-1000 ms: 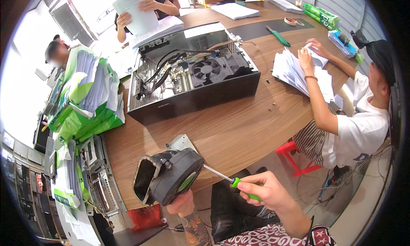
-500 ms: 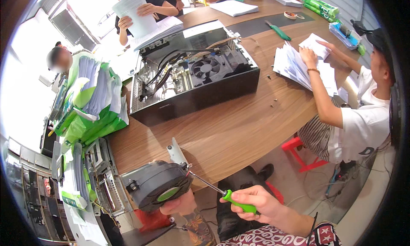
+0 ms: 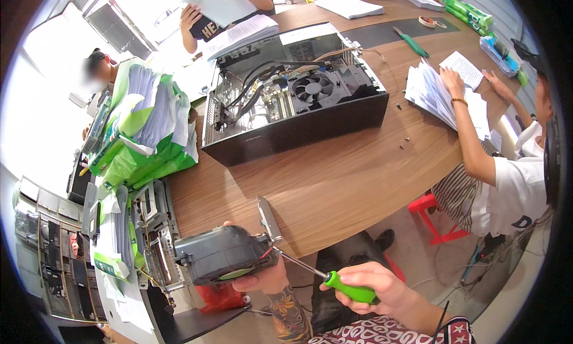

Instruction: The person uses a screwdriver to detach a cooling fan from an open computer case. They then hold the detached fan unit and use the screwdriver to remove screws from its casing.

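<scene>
My left hand [image 3: 261,279] grips a black blower fan [image 3: 222,253] from below, off the table's near edge. The fan's round face is turned mostly downward, and a narrow silvery metal bracket [image 3: 270,220] sticks up from its right corner. In my right hand [image 3: 385,291], fingers closed around the green handle, is a screwdriver [image 3: 351,288]. Its shaft points up and left to the corner where bracket and fan meet; whether the tip sits in a screw is too small to tell. Beyond lies an opened black computer case [image 3: 298,129] with a cooling fan [image 3: 312,90] and cables inside.
Loose screws [image 3: 404,143] lie on the wooden table [image 3: 334,177], right of the case. Green bags of papers [image 3: 143,159] and metal computer parts [image 3: 158,242] line the left. A person [image 3: 507,183] at the right handles papers; a green-handled knife [image 3: 412,44] lies farther back.
The blower fan has tipped so its round face shows less, and the bracket stands more upright. The screwdriver stays at the same corner. The whole view has shifted slightly.
</scene>
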`<state>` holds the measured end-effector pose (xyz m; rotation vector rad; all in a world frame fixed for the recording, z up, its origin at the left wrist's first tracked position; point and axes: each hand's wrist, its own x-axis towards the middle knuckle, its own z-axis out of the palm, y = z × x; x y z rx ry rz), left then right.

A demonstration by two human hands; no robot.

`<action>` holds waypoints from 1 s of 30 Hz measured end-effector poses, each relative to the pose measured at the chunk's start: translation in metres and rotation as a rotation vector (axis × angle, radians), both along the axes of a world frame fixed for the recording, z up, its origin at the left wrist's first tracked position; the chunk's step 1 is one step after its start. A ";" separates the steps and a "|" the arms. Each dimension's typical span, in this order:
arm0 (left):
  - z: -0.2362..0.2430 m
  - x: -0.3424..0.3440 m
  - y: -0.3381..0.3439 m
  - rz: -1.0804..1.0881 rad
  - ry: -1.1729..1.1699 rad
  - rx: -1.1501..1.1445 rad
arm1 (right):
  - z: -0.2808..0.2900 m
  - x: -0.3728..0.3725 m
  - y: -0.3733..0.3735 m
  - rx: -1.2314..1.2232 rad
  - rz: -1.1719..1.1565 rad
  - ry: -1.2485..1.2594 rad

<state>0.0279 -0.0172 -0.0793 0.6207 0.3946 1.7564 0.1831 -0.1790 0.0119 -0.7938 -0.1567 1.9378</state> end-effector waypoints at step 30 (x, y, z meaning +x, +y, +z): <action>0.015 0.011 -0.012 -0.033 0.352 -0.111 | -0.007 -0.018 -0.003 0.016 -0.141 -0.135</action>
